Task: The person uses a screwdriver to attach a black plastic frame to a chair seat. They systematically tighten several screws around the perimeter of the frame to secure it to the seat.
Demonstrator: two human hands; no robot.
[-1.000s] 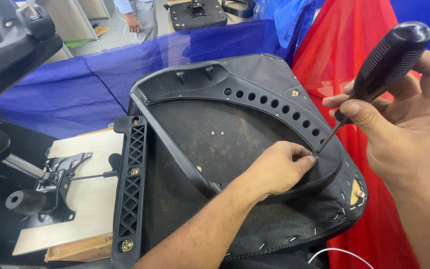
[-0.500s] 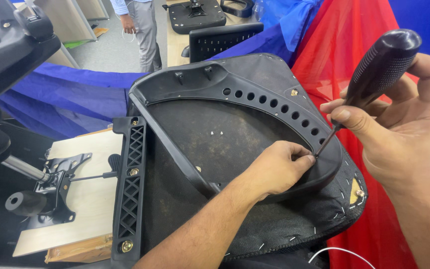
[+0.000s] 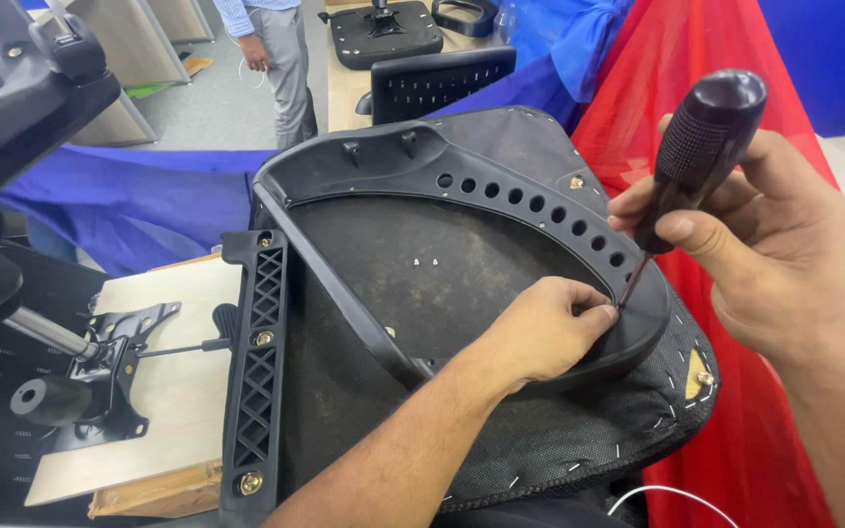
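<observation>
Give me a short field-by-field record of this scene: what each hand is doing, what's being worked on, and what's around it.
Right hand: grips a black-handled screwdriver, tip down at the frame's right curve.
Left hand: fingertips pinched right at the screwdriver tip; whether they hold a screw cannot be told.
Workpiece: upturned chair seat with a curved black plastic frame pierced by a row of holes.
Left side: black ribbed bracket, metal chair mechanism on a wooden board.
Background: red cloth, blue cloth, a person standing.

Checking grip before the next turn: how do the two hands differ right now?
The right hand is raised and wraps the screwdriver's black handle; the left hand lies low on the black seat frame, fingertips pinched at the tool's tip. Right holds a tool, left none. Both are bare and meet at the frame's rim.
</observation>
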